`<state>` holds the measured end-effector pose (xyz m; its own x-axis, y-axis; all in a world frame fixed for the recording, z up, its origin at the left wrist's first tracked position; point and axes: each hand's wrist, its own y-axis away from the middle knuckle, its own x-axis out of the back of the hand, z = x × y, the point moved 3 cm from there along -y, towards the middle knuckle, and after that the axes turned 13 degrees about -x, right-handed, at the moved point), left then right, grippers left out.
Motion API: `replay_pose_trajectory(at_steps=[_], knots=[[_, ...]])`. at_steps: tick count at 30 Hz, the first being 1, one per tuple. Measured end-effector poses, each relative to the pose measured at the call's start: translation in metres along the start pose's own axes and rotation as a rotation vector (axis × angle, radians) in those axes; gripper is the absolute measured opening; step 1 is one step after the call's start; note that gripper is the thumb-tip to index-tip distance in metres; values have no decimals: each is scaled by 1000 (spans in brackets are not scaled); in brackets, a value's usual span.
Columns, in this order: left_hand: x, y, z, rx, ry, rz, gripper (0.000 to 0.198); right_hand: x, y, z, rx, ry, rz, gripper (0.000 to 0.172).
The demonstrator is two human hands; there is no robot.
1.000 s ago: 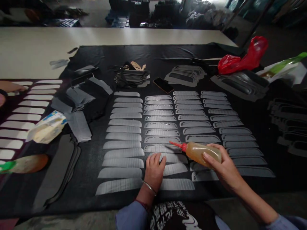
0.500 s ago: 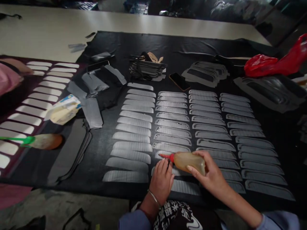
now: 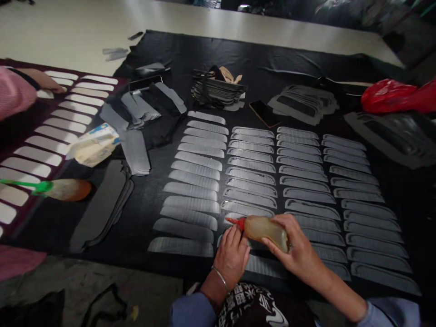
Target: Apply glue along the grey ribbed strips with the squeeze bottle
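Observation:
My right hand (image 3: 296, 243) is wrapped round the rear of a translucent squeeze bottle (image 3: 262, 228) of amber liquid, tilted nearly flat. Its red nozzle (image 3: 235, 222) points left over a grey strip in the second column. My left hand (image 3: 232, 254) lies just below the nozzle, with its fingers over the strips; whether the fingertips touch the nozzle is hard to tell. Four columns of rounded grey strips (image 3: 185, 245) cover the black sheet (image 3: 200, 50). Many strips in the three right columns show a glossy line along the edge; the left column looks plain.
Stacks of grey pieces (image 3: 102, 204) and a green-nozzled bottle (image 3: 70, 189) lie left. A person's hand (image 3: 46, 81) is at upper left, over pale strips. Farther back are a bundle (image 3: 218, 91), a phone (image 3: 264, 113) and a red bag (image 3: 388, 95).
The view has shifted slightly. The bottle nozzle sits a little further left relative to the strip under it. At upper left, the other person's hand has come into clearer view over the pale strips.

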<state>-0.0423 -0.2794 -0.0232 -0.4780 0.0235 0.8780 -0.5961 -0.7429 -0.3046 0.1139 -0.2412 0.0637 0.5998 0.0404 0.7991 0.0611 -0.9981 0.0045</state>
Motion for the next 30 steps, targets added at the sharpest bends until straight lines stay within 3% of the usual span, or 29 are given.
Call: replay_pose_trajectory(at_steps=[14,23,30], knots=[[2,-3,0,-35,-29,54,32,13,1,1,12,47,3,32],[1,-3,1,-25,-42,50,27,5,0,-6,35,3,-53,34],[3,-4,0,-54,-41,51,33,13,2,1,10,31,-26,35]])
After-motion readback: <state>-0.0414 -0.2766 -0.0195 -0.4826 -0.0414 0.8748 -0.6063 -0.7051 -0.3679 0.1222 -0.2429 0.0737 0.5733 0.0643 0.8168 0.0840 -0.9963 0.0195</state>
